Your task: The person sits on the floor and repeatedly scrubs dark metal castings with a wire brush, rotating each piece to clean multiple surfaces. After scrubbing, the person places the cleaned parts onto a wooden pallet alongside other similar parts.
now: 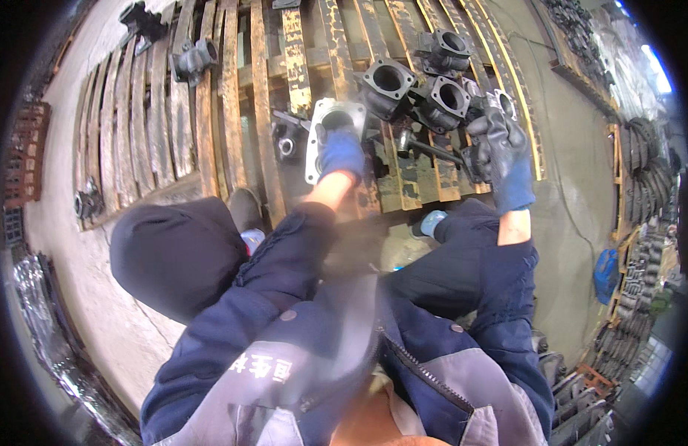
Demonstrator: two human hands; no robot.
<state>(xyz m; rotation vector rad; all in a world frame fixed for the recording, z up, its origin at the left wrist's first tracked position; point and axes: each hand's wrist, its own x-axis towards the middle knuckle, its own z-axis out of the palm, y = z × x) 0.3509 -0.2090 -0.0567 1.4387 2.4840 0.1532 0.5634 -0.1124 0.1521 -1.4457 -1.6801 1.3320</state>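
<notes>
Blue fabric with a dark coated palm covers both gloves. The left hand (341, 152) is closed on the lower edge of a pale grey metal flange casting (330, 128), a flat rectangular plate with a round bore near its top. The casting stands tilted on a slatted platform (232, 104) made of long, rust-stained, yellowish bars with open gaps between them.

The right hand (500, 149) is curled around a dark cast housing (483, 111) at the right end of the platform; the glove hides most of that part, and its shape cannot be told fully. A thin dark rod (433, 151) runs from just beside the right hand toward the middle of the platform.

Between and above the two hands sit three black cast housings (388, 82), each with a square flange, corner holes and a round central bore; they touch or nearly touch one another. A smaller dark fitting (288, 141) lies just left of the pale casting. Two more dark castings (191, 59) rest well apart at the upper left of the slats.

Rough grey concrete floor (574, 178) borders the platform on the right. Stacks of dark metal parts (637, 245) line the far right edge.
</notes>
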